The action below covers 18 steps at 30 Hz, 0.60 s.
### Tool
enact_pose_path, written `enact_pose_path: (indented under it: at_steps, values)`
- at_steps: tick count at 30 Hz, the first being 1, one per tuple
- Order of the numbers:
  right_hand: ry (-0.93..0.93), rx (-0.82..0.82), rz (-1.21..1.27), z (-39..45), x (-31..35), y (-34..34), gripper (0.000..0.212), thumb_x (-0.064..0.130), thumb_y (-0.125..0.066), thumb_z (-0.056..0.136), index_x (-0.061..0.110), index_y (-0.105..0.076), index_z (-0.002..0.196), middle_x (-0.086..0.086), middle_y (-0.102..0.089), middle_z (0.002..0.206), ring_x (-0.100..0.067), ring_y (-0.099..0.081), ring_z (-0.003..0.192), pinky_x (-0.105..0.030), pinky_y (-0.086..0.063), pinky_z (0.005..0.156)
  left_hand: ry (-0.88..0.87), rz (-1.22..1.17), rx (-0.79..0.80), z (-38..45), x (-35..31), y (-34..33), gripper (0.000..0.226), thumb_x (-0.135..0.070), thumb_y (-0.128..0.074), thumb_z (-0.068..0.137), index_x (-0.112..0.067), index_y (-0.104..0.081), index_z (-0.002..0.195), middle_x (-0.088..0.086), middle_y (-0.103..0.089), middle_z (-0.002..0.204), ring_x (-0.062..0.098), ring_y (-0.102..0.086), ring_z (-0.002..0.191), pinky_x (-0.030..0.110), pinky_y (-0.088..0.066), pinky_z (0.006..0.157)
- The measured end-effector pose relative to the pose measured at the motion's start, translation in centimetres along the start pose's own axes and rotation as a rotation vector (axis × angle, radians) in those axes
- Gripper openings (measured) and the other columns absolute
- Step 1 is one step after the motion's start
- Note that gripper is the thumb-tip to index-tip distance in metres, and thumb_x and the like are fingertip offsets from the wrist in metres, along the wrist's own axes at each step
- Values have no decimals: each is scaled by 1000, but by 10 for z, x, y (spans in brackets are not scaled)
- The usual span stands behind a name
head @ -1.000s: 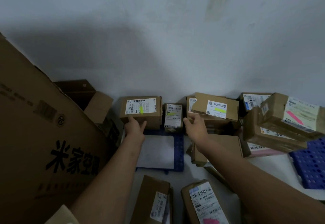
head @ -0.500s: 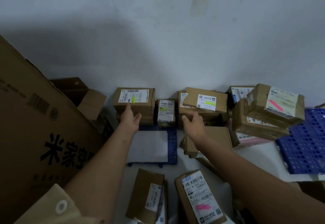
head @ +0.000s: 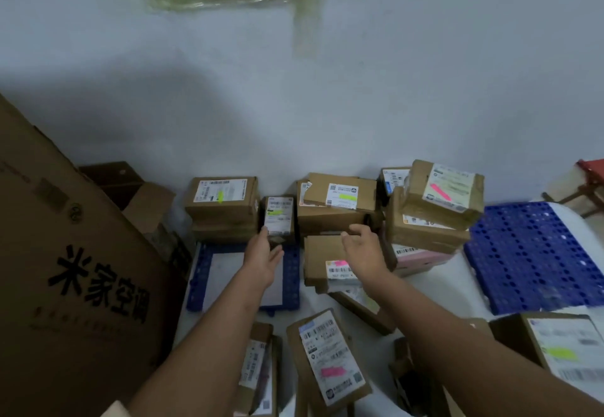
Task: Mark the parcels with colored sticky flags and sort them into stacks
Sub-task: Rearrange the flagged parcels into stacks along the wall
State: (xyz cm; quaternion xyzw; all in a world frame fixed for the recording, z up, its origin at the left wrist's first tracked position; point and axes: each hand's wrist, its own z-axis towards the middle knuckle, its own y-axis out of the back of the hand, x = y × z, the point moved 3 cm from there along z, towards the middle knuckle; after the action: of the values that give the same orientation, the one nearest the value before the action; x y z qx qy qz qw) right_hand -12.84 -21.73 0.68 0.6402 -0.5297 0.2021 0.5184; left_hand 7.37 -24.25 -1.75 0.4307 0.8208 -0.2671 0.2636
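— Head view first: what are the hands doing?

— The left hand (head: 263, 258) is stretched toward the wall, fingers mostly straight. Its fingertips (head: 265, 232) touch the lower left corner of the small upright parcel (head: 278, 217), the one with a yellow-green flag (head: 275, 212) on its label. The thumb lies out to the side, not curled round anything. So it touches the parcel and does not grip it.

— And the right?

— The right hand (head: 362, 250) hangs just above the pink-flagged parcel (head: 327, 261), fingers loosely bent and spread, holding nothing. That parcel lies directly under the palm, its pink flag (head: 339, 263) at about seven o'clock from the hand. Whether any finger touches the cardboard I cannot tell.

— Where does the small parcel stand among the others?

— Against the wall, between two stacks. At its nine o'clock is the left stack (head: 222, 209), top box flagged yellow-green. At its three o'clock is the middle stack (head: 336, 207), also flagged yellow-green. It stands just beside both; contact is too close to judge.

— Anything further round?

— At three o'clock from the right hand, a tilted stack (head: 434, 207) with a pink flag on top. A blue perforated mat (head: 536, 253) lies beyond it. Down at six o'clock, another parcel (head: 328, 356) with a pink flag lies flat on the white floor. A big printed carton (head: 72, 269) fills nine o'clock.
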Motion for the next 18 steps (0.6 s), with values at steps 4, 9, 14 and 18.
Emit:
enact_pose_path:
  at_steps: [4, 9, 14, 18]
  values:
    - [-47, -89, -15, -2, -24, 32, 37, 26, -49, 100, 15, -48, 135, -8, -48, 137, -26, -49, 121, -34, -38, 101, -15, 213, 1, -8, 31, -16, 50, -36, -47, 103, -20, -36, 149, 10, -44, 147, 27, -46, 131, 34, -38, 107]
    - [-98, -112, 61, -3, -54, 49, 33, 24, -53, 97, 10, -54, 126, -12, -60, 123, -28, -58, 108, -45, -51, 95, 7, 445, -24, -16, 59, -20, 51, -40, -44, 103, -17, -36, 148, 7, -44, 146, 28, -43, 131, 38, -35, 102]
    - [-170, -36, 94, 0, -79, 48, 33, 24, -53, 97, 11, -55, 127, -10, -61, 122, -27, -59, 108, -45, -51, 96, 16, 498, -19, -21, 73, -17, 53, -41, -47, 101, -13, -39, 145, 8, -50, 139, 31, -49, 125, 40, -39, 105]
    - [-200, -123, 197, 1, -83, 58, 19, 16, -50, 98, 10, -56, 116, -11, -61, 109, -29, -60, 103, -41, -51, 92, -82, 568, -66, -20, 71, -17, 55, -39, -52, 98, -17, -38, 147, 9, -47, 144, 30, -47, 128, 44, -40, 109]
